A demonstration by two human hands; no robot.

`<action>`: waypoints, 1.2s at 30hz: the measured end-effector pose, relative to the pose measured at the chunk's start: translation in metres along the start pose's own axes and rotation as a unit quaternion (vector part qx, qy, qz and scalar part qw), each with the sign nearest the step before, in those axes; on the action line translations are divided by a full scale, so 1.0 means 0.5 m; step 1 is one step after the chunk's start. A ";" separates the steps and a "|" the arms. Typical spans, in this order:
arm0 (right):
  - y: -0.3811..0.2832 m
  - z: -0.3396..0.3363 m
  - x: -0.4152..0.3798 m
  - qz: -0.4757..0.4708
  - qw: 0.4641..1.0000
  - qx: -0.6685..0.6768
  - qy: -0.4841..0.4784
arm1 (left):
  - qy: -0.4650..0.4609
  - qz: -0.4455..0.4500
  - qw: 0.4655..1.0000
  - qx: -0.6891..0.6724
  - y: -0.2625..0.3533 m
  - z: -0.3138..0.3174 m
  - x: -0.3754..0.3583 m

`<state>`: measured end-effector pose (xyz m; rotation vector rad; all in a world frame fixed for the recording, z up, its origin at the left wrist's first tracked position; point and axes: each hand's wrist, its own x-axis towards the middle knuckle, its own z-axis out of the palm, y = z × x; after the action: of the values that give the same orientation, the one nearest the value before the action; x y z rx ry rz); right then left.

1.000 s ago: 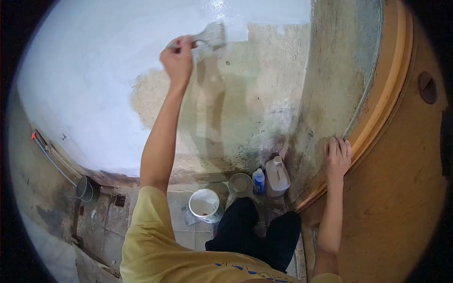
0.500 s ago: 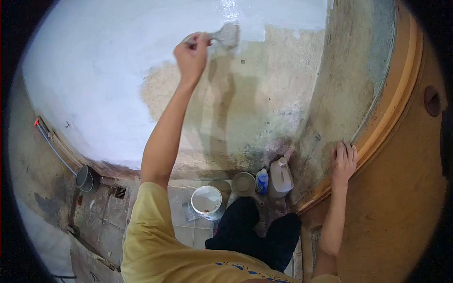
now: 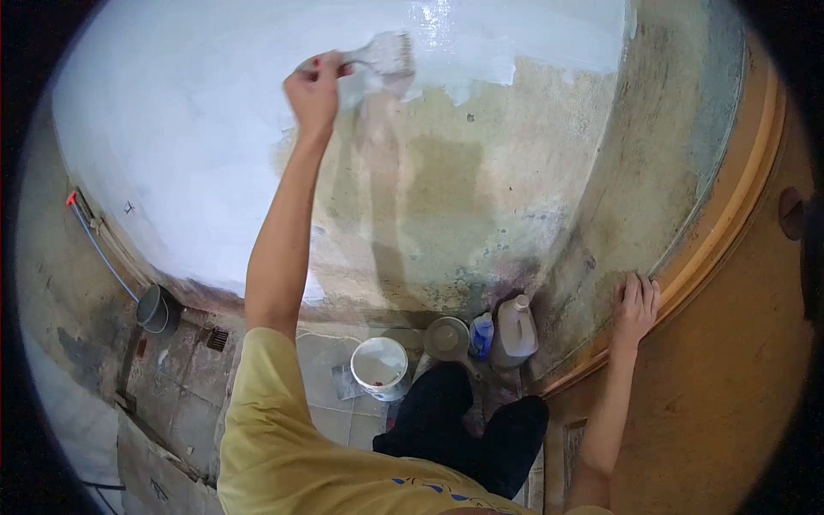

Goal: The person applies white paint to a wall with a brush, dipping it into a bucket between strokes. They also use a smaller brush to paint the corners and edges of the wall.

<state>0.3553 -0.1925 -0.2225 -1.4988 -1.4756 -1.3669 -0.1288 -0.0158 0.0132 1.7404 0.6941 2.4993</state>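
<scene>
My left hand [image 3: 314,93] is closed around the handle of a wide paintbrush [image 3: 390,57]. The brush's pale bristles are against the wall, at the lower border of the wet white paint [image 3: 433,34]. Below it, a bare patch of stained greenish-beige wall [image 3: 455,172] carries the shadow of my arm and brush. Far to the right, my right hand [image 3: 637,307] rests with fingers extended on the wall's edge beside the wooden door frame [image 3: 721,225]; nothing is held in it.
On the floor stand a white paint bucket [image 3: 379,364], a round container [image 3: 446,338], a blue-labelled bottle [image 3: 481,335] and a translucent jug [image 3: 515,333]. A dark bucket [image 3: 157,311] sits at left near a blue-handled tool [image 3: 96,245] and a floor drain [image 3: 218,339].
My left hand and the paintbrush have moved left across the wall, and more of the patch's upper left is white. My right hand stays by the door frame. The view has shifted slightly.
</scene>
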 end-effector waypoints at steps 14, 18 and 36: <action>0.001 0.000 0.000 -0.007 0.999 -0.017 -0.027 | 0.049 -0.037 0.995 -0.083 0.009 -0.073 0.006; 0.007 0.006 -0.006 -0.019 1.000 -0.017 -0.016 | 0.027 0.014 0.999 -0.044 0.017 -0.038 -0.009; 0.006 0.003 -0.004 -0.034 0.999 -0.030 -0.019 | -0.062 0.051 0.996 -0.038 0.052 0.279 -0.068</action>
<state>0.3591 -0.1922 -0.2242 -1.5319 -1.5345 -1.4423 0.0152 0.0002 0.0317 1.9306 0.5091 2.4175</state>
